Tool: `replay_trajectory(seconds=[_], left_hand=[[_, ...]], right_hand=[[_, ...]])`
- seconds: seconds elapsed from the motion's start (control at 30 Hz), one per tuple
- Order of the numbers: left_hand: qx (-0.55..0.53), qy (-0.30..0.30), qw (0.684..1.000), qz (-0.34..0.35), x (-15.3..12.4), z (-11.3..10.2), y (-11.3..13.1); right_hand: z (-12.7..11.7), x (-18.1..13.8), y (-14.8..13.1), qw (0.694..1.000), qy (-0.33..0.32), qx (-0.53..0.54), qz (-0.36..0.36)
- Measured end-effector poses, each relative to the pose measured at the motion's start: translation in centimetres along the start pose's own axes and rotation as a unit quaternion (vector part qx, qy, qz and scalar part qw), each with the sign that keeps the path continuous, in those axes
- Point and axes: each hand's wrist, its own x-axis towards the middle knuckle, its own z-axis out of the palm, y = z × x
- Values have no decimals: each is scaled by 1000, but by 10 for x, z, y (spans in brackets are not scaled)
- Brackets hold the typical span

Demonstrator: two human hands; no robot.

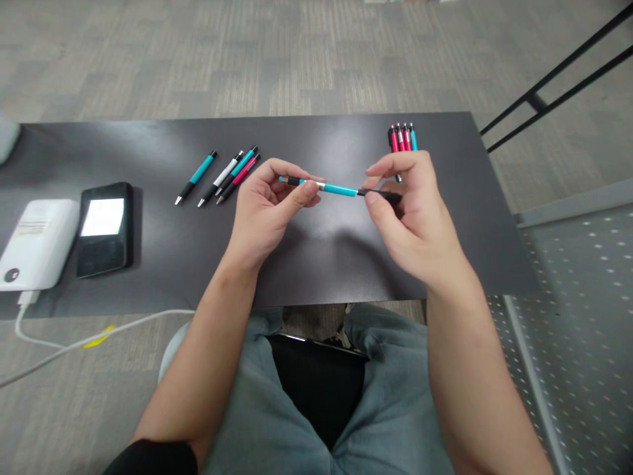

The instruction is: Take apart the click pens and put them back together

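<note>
Over the middle of the table I hold a blue click pen (pixel 341 190) sideways between both hands. My left hand (pixel 270 208) is closed, pinching the blue barrel between thumb and fingers near its black-and-silver button end. On the other end, my right hand (pixel 413 218) grips the black front section (pixel 390 196) between thumb and fingers. A thin dark neck shows where the blue barrel meets the black section; whether the two parts are joined, I cannot tell. The pen's tip is hidden by my right fingers.
Several pens lie to the left, including a blue pen (pixel 200 173) and a white pen (pixel 225 173). Behind my right hand is a row of red pens (pixel 400 137) and a blue one. At far left rest a white power bank (pixel 42 241) with a cable and a black device (pixel 105 227).
</note>
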Motion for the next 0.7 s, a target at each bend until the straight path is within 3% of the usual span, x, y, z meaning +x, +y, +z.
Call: replay_trajectory(seconds=[0.23, 0.43, 0.7], left_hand=[[-17, -44, 999, -22, 0, -3, 5], [37, -66, 997, -32, -1, -4, 10], [62, -47, 997, -4, 1, -10, 8]], right_hand=[[7, 6, 8, 991, 84, 87, 61], [1, 6, -5, 992, 82, 53, 85], [-5, 6, -7, 994, 72, 57, 64]])
